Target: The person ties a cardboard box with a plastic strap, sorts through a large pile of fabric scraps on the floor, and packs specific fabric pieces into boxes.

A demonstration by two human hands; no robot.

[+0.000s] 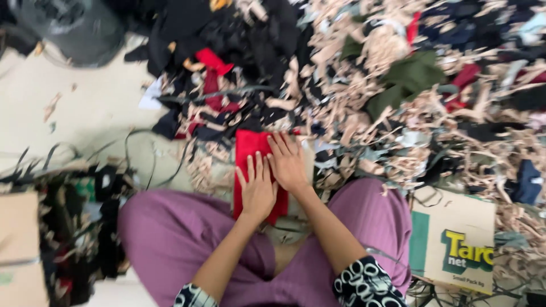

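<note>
A red piece of cloth (245, 149) lies flat on the floor just in front of my crossed legs in purple trousers (170, 233). My left hand (257, 190) rests palm down on the near part of it, fingers slightly spread. Beside it my right hand (288, 162) presses flat on the cloth's right edge, overlapping the left hand a little. Neither hand grips anything.
A large heap of fabric scraps (369, 85), beige strips with black, red and green pieces, fills the floor ahead and to the right. A cardboard box (455, 239) stands at my right knee, another box (20, 244) at the left. A dark bag (74, 25) sits far left.
</note>
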